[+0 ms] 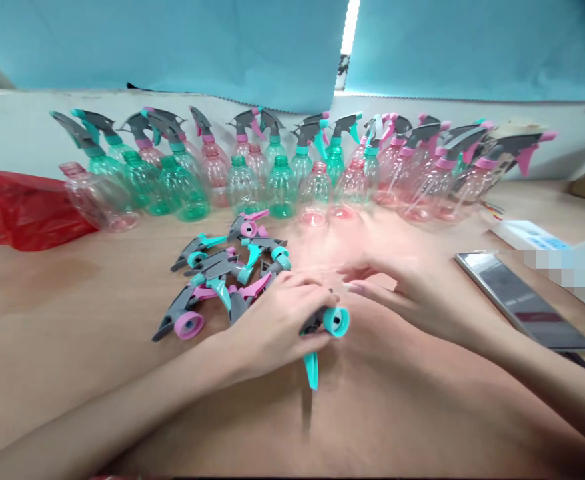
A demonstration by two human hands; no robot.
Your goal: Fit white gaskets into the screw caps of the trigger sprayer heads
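Teal-capped trigger head gripped in my left hand, right hand open and flat beside it.
I'm holding the head low over the desk, just right of the pile of loose trigger heads, lever pointing at me. My call: grip the grey body, not the lever, keep the teal collar turned to the right hand, and steer clear of the bottles behind.

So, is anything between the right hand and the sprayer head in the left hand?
Nothing visible. The right hand lies just beyond the sprayer head gripped by the left hand; the loose heads lie aside.
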